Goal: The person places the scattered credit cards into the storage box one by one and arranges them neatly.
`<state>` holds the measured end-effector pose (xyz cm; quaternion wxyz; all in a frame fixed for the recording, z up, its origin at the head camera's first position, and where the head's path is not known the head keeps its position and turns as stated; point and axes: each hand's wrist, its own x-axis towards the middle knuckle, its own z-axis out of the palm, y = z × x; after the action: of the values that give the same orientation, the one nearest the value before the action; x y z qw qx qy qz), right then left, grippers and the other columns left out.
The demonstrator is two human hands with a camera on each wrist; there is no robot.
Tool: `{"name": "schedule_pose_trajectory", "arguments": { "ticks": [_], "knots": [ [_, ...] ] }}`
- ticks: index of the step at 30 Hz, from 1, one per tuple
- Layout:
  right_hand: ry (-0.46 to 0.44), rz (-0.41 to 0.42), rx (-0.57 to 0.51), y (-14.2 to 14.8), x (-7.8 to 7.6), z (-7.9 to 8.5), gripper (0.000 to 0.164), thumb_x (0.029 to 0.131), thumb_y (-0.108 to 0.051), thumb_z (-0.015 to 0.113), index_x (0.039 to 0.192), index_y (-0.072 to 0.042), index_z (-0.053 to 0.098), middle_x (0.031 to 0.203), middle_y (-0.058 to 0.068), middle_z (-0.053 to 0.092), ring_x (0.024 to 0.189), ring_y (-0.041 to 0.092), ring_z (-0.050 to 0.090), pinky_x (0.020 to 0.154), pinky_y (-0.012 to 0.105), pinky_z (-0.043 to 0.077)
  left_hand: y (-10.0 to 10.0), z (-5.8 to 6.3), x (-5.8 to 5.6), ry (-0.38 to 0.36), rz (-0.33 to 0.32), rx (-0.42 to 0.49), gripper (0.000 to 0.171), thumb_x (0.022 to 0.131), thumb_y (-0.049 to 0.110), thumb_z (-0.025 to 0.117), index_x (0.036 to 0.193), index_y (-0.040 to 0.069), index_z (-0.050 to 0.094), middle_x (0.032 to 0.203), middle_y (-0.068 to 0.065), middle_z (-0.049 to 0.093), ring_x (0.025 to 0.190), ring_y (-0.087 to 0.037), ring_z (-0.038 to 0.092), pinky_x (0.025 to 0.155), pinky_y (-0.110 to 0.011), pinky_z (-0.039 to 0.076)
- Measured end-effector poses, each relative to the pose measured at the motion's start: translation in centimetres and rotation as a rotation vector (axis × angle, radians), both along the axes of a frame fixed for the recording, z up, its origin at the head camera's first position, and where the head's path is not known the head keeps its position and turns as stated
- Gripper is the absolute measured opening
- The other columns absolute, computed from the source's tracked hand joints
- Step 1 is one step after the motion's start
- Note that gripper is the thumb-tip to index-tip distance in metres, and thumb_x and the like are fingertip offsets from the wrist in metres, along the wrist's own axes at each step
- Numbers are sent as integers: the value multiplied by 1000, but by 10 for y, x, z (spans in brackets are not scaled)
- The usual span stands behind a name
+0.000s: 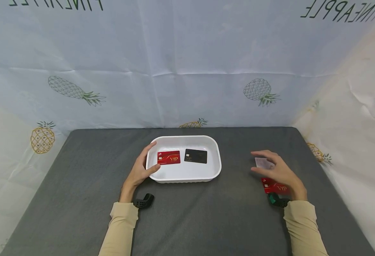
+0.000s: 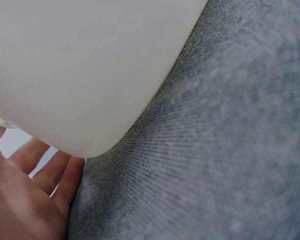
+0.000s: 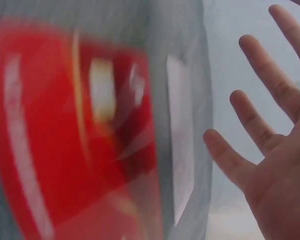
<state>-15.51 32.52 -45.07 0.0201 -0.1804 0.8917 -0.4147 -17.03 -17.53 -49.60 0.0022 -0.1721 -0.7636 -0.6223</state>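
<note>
A white tray (image 1: 185, 172) (round-cornered) holds 2 flat cards (image 1: 196, 156), a pale card (image 1: 262, 163) lying farther right.

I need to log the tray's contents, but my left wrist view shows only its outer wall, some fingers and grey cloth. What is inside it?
Observer: In the head view, the tray holds a red card and a black card, side by side.
Operator: I see fingers of the left hand, but where is its thumb?
Observer: Over the rim at the tray's left end, its tip close to the red card.
Operator: Is the right hand gripping anything?
Observer: No, its fingers are apart over a pale card that lies on the table.
</note>
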Motion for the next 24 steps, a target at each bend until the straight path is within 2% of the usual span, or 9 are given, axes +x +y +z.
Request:
{"name": "schedule_pose_trajectory", "arguments": {
  "ticks": [2, 5, 7, 10, 12, 15, 19, 22, 24],
  "knots": [
    [11, 5, 6, 9, 0, -3, 50, 89, -10, 78, 136, -4, 62, 132, 12, 60, 116, -3, 49, 103, 54, 42, 0, 0, 0, -1, -1, 0, 82, 87, 7, 70, 159, 7, 32, 154, -25, 41, 128, -42, 50, 96, -19, 48],
    [51, 28, -10, 23, -2, -9, 49, 87, -4, 78, 133, -2, 63, 128, 2, 63, 103, 9, 53, 86, 34, 47, 0, 0, 0, -3, -4, 5, 82, 87, 8, 71, 159, 7, 32, 154, -25, 41, 128, -43, 50, 96, -20, 49],
    [91, 57, -26, 30, -4, -13, 48, 85, 1, 77, 131, 1, 64, 126, -4, 64, 97, 14, 53, 79, 26, 47, 0, 0, 0, -5, -7, 9, 82, 87, 8, 71, 159, 8, 32, 153, -25, 41, 128, -43, 50, 95, -20, 50],
    [141, 82, -25, 39, -5, -18, 49, 81, 5, 77, 128, 4, 64, 126, -10, 65, 98, 10, 54, 81, 22, 45, 0, -1, 0, -4, -8, 8, 82, 87, 8, 71, 159, 9, 32, 153, -25, 41, 128, -42, 50, 95, -21, 50],
    [150, 73, -2, 43, -6, -19, 50, 80, 4, 78, 128, 3, 65, 127, -7, 65, 103, 7, 53, 85, 23, 44, -1, -1, 0, -2, -3, 5, 82, 87, 8, 71, 159, 10, 33, 154, -25, 41, 128, -42, 50, 95, -20, 49],
    [102, 21, 55, 47, -5, -18, 51, 81, -2, 80, 130, 0, 65, 129, 7, 61, 112, 6, 45, 92, 37, 39, -1, -1, 0, -2, -1, 6, 82, 87, 8, 71, 159, 11, 33, 154, -24, 41, 128, -41, 50, 96, -19, 49],
    [11, -31, 136, 52, -6, -16, 55, 82, -12, 81, 133, -1, 63, 134, 21, 50, 125, 28, 33, 92, 60, 28, -1, -1, 1, -8, -4, 14, 82, 87, 7, 70, 160, 12, 32, 155, -23, 40, 128, -40, 49, 95, -19, 49],
    [-16, -33, 162, 54, -6, -15, 58, 82, -14, 81, 134, 3, 61, 137, 28, 45, 126, 47, 28, 94, 68, 22, -1, -1, 1, -5, -5, 13, 82, 87, 8, 70, 160, 12, 32, 154, -24, 41, 128, -41, 50, 95, -19, 49],
    [-30, -34, 179, 55, -6, -15, 61, 82, -14, 81, 135, 5, 59, 138, 31, 43, 127, 53, 26, 94, 71, 21, -1, -1, 0, -4, -6, 10, 82, 87, 7, 70, 159, 12, 32, 154, -25, 41, 128, -42, 50, 95, -19, 49]
  ]
}}
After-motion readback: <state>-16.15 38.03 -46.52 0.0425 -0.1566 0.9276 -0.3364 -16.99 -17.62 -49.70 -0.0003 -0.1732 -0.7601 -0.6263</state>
